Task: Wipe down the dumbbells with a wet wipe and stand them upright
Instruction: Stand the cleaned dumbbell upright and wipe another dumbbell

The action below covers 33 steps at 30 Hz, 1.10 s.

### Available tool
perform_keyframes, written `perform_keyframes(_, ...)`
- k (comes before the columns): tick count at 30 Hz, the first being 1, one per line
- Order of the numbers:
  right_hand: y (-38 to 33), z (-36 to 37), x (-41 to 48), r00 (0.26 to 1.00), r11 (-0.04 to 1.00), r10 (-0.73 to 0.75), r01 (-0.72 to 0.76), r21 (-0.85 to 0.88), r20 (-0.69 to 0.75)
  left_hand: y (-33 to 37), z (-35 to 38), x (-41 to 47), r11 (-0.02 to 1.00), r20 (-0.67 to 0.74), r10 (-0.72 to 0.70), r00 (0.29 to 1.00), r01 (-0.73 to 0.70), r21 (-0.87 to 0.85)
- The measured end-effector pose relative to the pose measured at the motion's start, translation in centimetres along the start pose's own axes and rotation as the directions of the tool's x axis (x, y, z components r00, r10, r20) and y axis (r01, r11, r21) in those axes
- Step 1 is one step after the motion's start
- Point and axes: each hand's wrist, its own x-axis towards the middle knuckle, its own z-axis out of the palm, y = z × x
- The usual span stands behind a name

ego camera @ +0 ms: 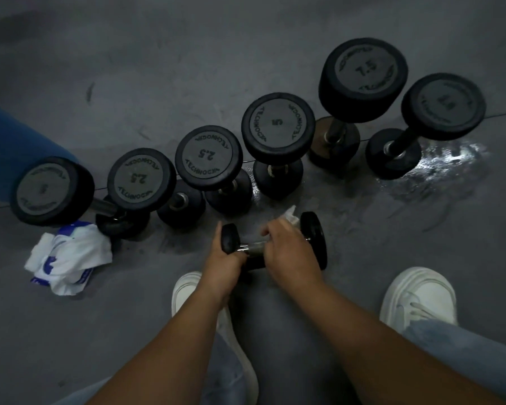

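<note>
Floor [158,68]: grey, with a wet sheen beyond and right of the hands.
Upright dumbbells [278,127]: six in a row, just beyond the hands.
Wipe packet [67,258]: crumpled, left of the hands.
Small dumbbell [314,235]: held crosswise between the hands.
Left hand [225,258]: grips its left head.
Right hand [289,252]: curled round the handle, clutching the wet wipe [291,214].

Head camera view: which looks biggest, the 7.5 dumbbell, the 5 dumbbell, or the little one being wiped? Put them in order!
1. 7.5 dumbbell
2. 5 dumbbell
3. little dumbbell, clearly smallest, though it lies lower, farther from the camera.
</note>
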Motion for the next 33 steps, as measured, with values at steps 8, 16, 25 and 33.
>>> perform_keyframes(8, 1.5, -6.4, -0.8, 0.992, 0.991, 0.114, -0.109, -0.078, 0.061, 4.3, 2.8, -3.0, 0.850, 0.017, 0.394, 0.919, -0.371, 0.373)
perform_keyframes(16, -0.7, -9.4, -3.4, 0.994, 0.984, 0.032, -0.014, -0.177, 0.100, 7.6, 3.2, -8.2, 0.236, 0.100, 0.536, 0.838, -0.262, 0.936)
perform_keyframes(25, 0.0, -8.5, -4.6, 0.978, 0.926, -0.101, 0.159, -0.341, 0.182, 4.8, 3.5, -8.7, 0.057, 0.237, 0.408, 0.882, -0.284, 0.957)
perform_keyframes(33, 0.7, -10.7, -4.3, 0.981, 0.896, 0.001, 0.086, -0.436, 0.194, 6.4, 2.8, -7.6, 0.078, 0.356, 0.233, 0.905, -0.383, 0.921)
